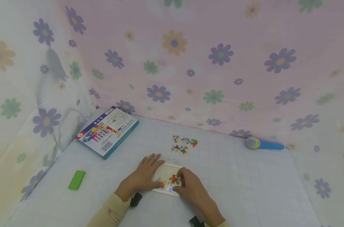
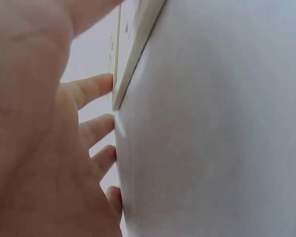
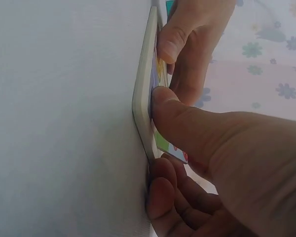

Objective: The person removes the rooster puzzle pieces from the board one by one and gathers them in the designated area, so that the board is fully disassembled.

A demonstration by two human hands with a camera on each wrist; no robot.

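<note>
A shallow, pale-rimmed tray (image 1: pixel 164 172) lay on the white cloth (image 1: pixel 231 186) between both hands. The left hand (image 1: pixel 142 176) spread its fingers wide, thumb over knobbed, interlocking pieces (image 1: pixel 168 186); the right hand (image 1: pixel 194 188) curled round the tray's edge beside a reddish piece (image 1: pixel 173 179). Loose pieces (image 1: pixel 184 140) lay beyond.

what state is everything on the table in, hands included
left hand: fingers spread, thumb on tray
right hand: fingers curled at tray's right edge
tray: partly filled with pieces
loose pieces: lying beyond tray
box: lying flat
microphone: lying down
green block: lying flat
</note>
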